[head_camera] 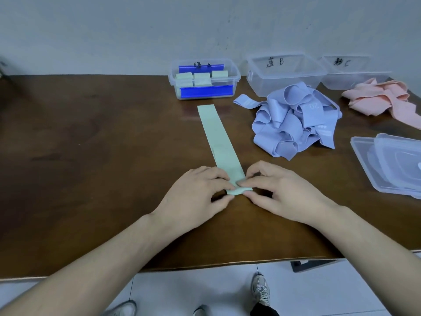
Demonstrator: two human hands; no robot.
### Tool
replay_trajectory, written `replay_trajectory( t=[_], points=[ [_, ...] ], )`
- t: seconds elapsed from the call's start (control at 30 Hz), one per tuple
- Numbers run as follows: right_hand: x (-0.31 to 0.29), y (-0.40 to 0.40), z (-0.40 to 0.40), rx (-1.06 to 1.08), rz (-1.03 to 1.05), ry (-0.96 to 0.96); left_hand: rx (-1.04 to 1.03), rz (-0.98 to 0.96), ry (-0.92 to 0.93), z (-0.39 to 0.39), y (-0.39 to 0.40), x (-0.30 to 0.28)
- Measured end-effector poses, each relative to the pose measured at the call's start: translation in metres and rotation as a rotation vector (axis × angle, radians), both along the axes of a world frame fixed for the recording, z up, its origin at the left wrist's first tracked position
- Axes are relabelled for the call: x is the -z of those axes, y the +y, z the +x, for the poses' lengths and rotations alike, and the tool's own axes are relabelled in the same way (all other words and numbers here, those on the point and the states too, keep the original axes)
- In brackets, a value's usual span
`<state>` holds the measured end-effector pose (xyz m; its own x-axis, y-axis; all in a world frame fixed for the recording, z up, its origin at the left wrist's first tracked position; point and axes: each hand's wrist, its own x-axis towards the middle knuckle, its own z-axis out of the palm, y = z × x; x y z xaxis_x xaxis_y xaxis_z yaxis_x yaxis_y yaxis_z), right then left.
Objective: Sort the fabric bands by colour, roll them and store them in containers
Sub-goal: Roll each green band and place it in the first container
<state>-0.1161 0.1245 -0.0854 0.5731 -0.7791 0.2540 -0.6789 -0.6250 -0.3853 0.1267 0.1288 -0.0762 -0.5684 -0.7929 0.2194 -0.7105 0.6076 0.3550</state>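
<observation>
A pale green fabric band (218,135) lies flat and straight on the brown table (91,156), running away from me. Its near end is folded into a small roll between my hands. My left hand (200,190) pinches the roll's left side with thumb and fingers. My right hand (275,190) pinches its right side the same way. A clear container with blue clips (204,82) at the back holds several rolled green bands. A heap of lavender-blue bands (296,124) lies to the right, and pink bands (382,96) lie at the far right.
Two clear containers with nothing in them stand at the back right, one marked B (287,74) and one marked C (350,74). Clear lids (391,163) are stacked at the right edge. The table's front edge runs just below my forearms.
</observation>
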Motion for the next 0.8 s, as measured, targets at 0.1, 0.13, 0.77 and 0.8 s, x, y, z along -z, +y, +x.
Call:
replay_trajectory(
  t=[0.1, 0.13, 0.77, 0.8],
  points=[
    [-0.002, 0.004, 0.007, -0.008, -0.024, -0.021, -0.002, -0.093, 0.013, 0.001, 0.002, 0.000],
    [-0.002, 0.005, 0.010, -0.009, -0.042, -0.027, -0.009, -0.121, 0.011, 0.002, 0.004, 0.000],
    [0.007, 0.018, 0.026, 0.032, 0.035, -0.179, -0.096, -0.092, 0.053, 0.001, 0.026, 0.006],
    [0.006, 0.017, 0.027, 0.047, 0.068, -0.200, -0.102, -0.080, 0.066, 0.001, 0.025, 0.005]
  ],
)
